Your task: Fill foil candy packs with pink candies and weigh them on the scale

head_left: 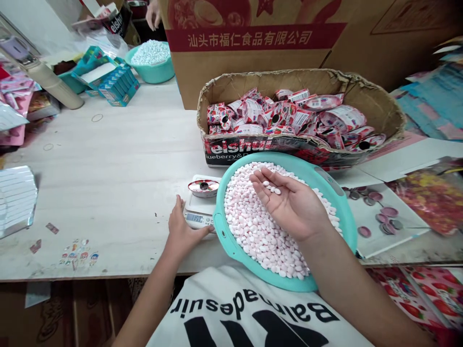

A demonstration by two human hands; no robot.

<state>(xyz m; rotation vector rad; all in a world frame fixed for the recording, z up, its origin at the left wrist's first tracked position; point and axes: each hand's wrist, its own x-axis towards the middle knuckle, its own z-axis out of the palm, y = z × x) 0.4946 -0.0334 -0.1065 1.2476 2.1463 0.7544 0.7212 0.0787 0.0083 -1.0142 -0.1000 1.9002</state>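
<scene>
A teal basin [327, 180] full of small pink and white candy tablets [253, 226] sits at the table's near edge. My right hand [289, 202] lies palm up over it, fingers stretched, with a few tablets on the fingers. To its left a small white digital scale [198, 209] carries a shiny open tin [203, 188]. My left hand [183, 231] rests on the table against the scale's front left corner, thumb by the display, fingers curled loosely around the edge.
A torn cardboard tray [383, 108] of red and white candy packs stands behind the basin, with a big carton [253, 38] behind that. At the far left lie a second teal bowl of tablets [152, 60], blue boxes [119, 84], and another person's hand [153, 13].
</scene>
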